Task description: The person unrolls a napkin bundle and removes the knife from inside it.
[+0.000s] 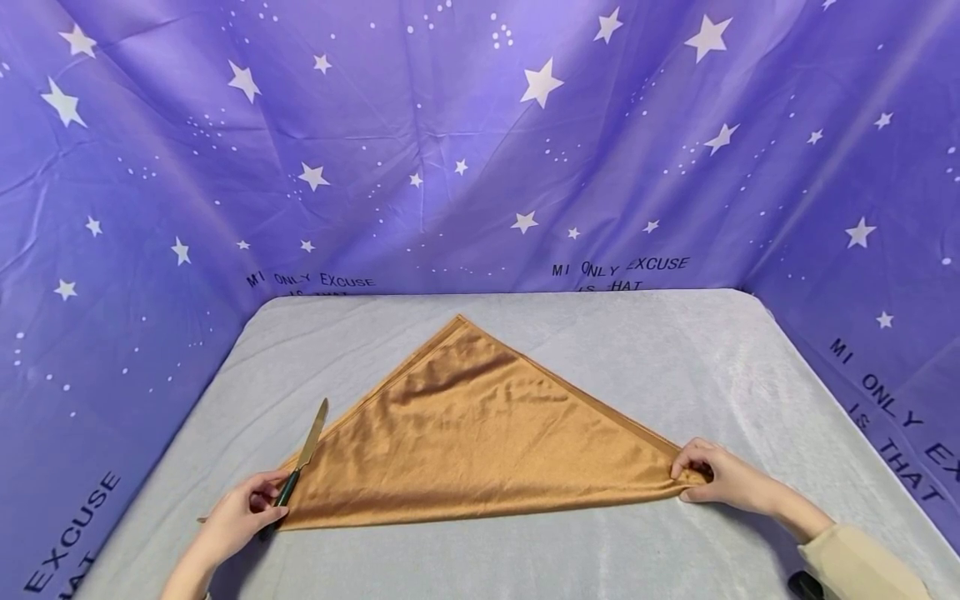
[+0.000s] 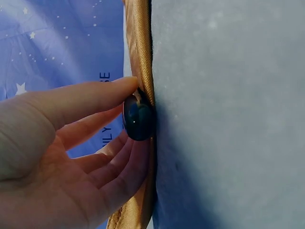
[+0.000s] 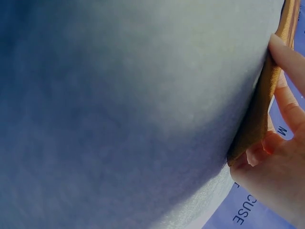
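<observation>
A golden-brown satin cloth [image 1: 480, 433] lies folded into a triangle, its peak pointing away and its long folded edge toward me. On its left side rests a table knife [image 1: 309, 442], with a dark green handle and the blade pointing away. My left hand [image 1: 243, 512] holds the handle between thumb and fingers over the cloth's left corner. In the left wrist view the rounded handle end [image 2: 137, 119] shows below the thumb, against the cloth edge. My right hand [image 1: 723, 479] pinches the right corner of the cloth; the right wrist view shows the bunched corner [image 3: 259, 112] between thumb and fingers.
A pale grey plush cover [image 1: 570, 550] spreads over the table under the cloth. Purple curtains [image 1: 420, 108] with white stars and black lettering hang behind and on both sides. A dark object [image 1: 806, 585] shows beneath the right sleeve.
</observation>
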A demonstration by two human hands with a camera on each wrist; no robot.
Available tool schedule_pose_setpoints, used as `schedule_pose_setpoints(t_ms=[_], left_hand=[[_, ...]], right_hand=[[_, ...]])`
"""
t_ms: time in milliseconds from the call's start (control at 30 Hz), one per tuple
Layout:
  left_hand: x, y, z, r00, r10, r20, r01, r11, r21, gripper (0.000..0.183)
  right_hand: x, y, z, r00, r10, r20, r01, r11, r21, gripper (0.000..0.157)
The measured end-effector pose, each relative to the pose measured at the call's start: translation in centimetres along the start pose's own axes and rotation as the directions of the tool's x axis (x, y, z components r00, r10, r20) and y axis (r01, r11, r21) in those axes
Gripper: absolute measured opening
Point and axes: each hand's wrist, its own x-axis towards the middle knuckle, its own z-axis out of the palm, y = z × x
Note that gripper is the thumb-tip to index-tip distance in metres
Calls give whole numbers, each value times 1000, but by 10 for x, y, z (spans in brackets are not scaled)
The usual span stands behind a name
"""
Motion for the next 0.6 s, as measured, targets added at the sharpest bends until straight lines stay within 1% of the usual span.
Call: schedule_pose_setpoints(t_ms=[200,300,400,500,600], left_hand=[[1,1,-1,1000,18,4,-18,999,40,44],[2,1,-3,1000,7,19,-8,999,40,45],[4,0,-6,999,9,43,-12,998,56,46],[4,0,-9,998,25,53,-29,997,66,46],[5,0,-10,998,49,49,-52,996,69,45]], right_hand=[[0,0,1,1000,-7,-9,7,1000,-10,25],[0,1,1,1000,-8,-7,8,1000,-9,25],[0,1,1,1000,-7,-4,7,1000,2,24],[0,2,1,1000,-6,-4,6,1000,9,24],[0,2,1,1000,-7,-9,7,1000,0,25]])
